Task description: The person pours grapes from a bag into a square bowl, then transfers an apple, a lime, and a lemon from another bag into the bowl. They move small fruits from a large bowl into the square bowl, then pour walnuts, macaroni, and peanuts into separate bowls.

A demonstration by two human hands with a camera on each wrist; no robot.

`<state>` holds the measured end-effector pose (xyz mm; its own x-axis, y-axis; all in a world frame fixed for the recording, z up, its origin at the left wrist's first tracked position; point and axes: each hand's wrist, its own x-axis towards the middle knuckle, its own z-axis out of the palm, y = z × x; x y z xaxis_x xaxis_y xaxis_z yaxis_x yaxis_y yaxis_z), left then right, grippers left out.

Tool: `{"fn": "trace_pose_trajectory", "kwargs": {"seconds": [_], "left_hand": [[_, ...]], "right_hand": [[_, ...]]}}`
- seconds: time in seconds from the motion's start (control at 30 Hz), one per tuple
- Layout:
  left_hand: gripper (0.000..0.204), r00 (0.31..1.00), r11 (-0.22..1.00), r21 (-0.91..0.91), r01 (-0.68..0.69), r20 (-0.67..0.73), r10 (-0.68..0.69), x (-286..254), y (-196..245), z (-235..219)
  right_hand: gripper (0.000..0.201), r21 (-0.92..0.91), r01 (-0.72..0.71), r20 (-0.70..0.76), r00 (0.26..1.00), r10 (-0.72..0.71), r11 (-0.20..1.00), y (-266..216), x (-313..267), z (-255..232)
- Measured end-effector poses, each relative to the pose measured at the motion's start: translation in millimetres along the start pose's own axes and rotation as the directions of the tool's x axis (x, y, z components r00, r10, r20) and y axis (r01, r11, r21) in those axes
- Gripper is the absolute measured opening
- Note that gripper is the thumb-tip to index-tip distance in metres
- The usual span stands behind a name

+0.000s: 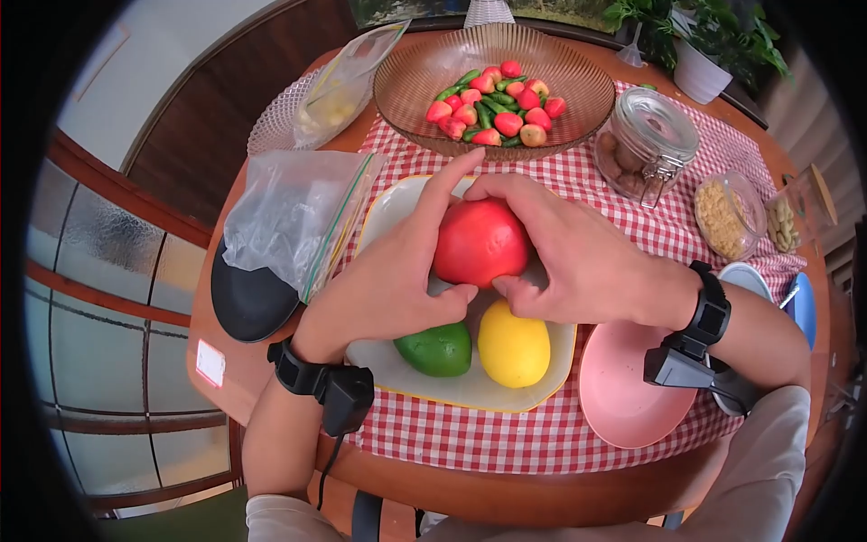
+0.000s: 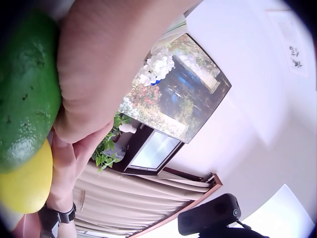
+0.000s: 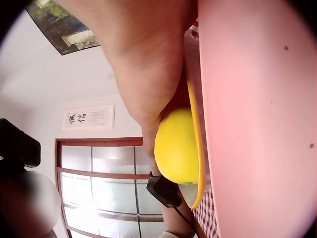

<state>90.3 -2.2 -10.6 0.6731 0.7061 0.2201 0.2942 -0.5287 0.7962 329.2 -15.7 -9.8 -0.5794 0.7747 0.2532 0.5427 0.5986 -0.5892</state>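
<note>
A large, round, glossy red fruit [image 1: 481, 242] sits between both hands over the white dish [image 1: 474, 396] with a yellow rim. My left hand [image 1: 393, 285] holds its left side, index finger reaching past the far side and thumb at the near edge. From the right, my right hand [image 1: 582, 248] grips it, with fingers over the top and thumb below. Nearer to me in the dish lie a dark green, mango-like fruit [image 1: 436, 350] and a yellow fruit [image 1: 513, 345]. Seen from the right wrist, the yellow fruit [image 3: 178, 146] rests inside the dish rim.
A pink plate [image 1: 628, 397] stands right of the dish. Left are a zip bag [image 1: 298, 212] and a black plate [image 1: 248, 303]. Behind are a ribbed brown bowl [image 1: 406, 99] of small red and green produce, a glass jar [image 1: 646, 144] and a container [image 1: 727, 217] of yellow bits.
</note>
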Motion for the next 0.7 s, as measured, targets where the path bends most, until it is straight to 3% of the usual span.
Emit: {"fn": "trace_pose_trajectory", "kwargs": {"seconds": [0.07,0.17,0.23,0.33,0.4,0.43,0.47,0.5,0.53,0.6,0.7], "left_hand": [[0.108,1.000,0.999,0.035,0.004,0.017,-0.005,1.2,-2.0,1.2],[0.106,0.994,0.994,0.024,-0.104,0.015,0.104,7.0,-5.3,4.0],[0.108,0.998,0.994,-0.096,0.045,0.040,-0.041,6.9,1.3,5.9],[0.105,0.999,1.000,0.018,-0.019,-0.026,0.019,4.8,-3.5,4.7],[0.103,0.999,0.999,0.037,-0.010,-0.045,0.012,3.2,0.6,2.9],[0.101,0.998,0.998,0.059,0.000,-0.062,0.004,2.3,2.4,1.5],[0.101,0.998,0.998,0.063,0.000,-0.062,0.004,1.0,2.2,1.0],[0.098,0.994,0.996,-0.045,0.074,-0.078,-0.077,-0.7,1.3,0.8],[0.096,0.984,0.978,-0.154,0.144,-0.086,-0.158,-1.5,0.6,0.4],[0.095,0.985,0.974,-0.182,0.137,-0.077,-0.153,-0.7,1.5,-0.4],[0.099,0.994,0.983,-0.160,0.092,-0.050,-0.101,-0.6,-1.5,1.0]], "right_hand": [[0.078,0.016,-0.023,0.024,0.999,0.023,1.000,-4.2,0.8,-2.4],[0.077,0.005,-0.061,0.046,0.997,0.060,0.998,-5.9,1.9,-5.1],[0.076,-0.011,-0.075,0.058,0.995,0.076,0.997,-6.0,1.8,-5.2],[0.079,0.037,-0.100,0.076,0.992,0.097,0.994,-3.8,1.6,-5.1],[0.083,0.132,0.000,0.067,0.998,-0.009,0.991,2.2,1.5,-5.4],[0.083,0.132,0.003,0.066,0.998,-0.012,0.991,5.4,1.4,-5.5],[0.081,0.109,0.097,0.027,0.995,-0.100,0.989,8.8,0.9,-5.3],[0.079,0.085,0.189,-0.010,0.982,-0.189,0.978,11.4,1.3,-4.3],[0.079,0.088,0.191,-0.014,0.981,-0.191,0.978,13.4,2.6,-2.5],[0.081,0.019,0.261,-0.065,0.964,-0.259,0.965,17.0,3.8,1.3],[0.069,0.019,0.202,-0.072,0.977,-0.200,0.979,19.1,0.9,0.7]]}}
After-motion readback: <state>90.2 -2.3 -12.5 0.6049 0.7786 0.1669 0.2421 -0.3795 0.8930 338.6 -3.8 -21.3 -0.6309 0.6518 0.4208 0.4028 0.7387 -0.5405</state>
